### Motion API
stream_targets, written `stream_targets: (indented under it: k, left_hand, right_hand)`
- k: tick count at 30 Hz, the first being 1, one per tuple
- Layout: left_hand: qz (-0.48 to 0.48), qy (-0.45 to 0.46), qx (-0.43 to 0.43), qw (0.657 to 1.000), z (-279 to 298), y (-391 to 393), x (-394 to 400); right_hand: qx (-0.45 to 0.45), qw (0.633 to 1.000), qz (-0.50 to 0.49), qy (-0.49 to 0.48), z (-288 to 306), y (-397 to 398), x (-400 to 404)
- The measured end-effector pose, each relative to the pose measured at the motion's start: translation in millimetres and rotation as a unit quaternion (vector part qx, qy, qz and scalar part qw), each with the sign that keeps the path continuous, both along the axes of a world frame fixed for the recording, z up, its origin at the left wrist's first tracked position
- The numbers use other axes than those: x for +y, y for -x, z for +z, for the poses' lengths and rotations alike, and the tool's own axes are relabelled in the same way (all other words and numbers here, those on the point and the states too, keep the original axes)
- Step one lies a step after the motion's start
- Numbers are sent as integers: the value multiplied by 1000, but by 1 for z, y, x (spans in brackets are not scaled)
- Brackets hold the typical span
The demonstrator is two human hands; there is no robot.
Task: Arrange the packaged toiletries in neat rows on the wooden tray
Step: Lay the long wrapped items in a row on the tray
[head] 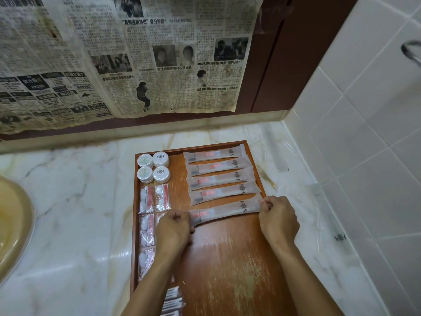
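A wooden tray [227, 258] lies on the marble counter. Several long frosted toothbrush packets [219, 177] lie in a row at its upper right. The nearest toothbrush packet [227, 212] is pinched at both ends: my left hand [174, 226] grips its left end, my right hand [279, 218] its right end. Round white soap packs [153, 167] sit in pairs at the tray's upper left. Below them, small clear packets with red print [155, 199] run down the left edge. My left forearm hides part of that column.
A beige sink basin [11, 226] sits at the far left. Loose clear plastic wrappers [296, 160] lie on the counter right of the tray, by the tiled wall. Newspaper [127, 55] covers the wall behind. Dark-striped sachets [173, 303] show at the tray's near edge.
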State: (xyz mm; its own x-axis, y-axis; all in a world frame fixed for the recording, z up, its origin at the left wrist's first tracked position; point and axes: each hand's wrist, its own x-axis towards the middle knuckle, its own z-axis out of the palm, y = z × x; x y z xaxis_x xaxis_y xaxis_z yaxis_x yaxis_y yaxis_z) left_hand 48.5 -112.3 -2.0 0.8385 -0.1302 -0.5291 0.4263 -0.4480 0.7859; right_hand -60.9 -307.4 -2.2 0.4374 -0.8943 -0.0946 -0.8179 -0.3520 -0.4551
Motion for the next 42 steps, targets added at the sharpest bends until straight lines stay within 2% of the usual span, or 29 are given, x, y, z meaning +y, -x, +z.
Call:
stream_targets:
  k: [7,17,33,42]
  left_hand:
    - [-8,-11,19,1000,-4,5,-8]
    - [-14,-38,-40,998,-13,10,-15]
    - [-25,-65,-68,995,-15,9,-13]
    - [-38,-125,-91,987,-31,10,-10]
  right_hand:
    - [30,997,28,64,-9,0,0]
    - [25,992,46,112,-17,5,-2]
    - [-13,993,36,112,-26,2,-4]
    - [-63,987,56,135,-16,30,-11]
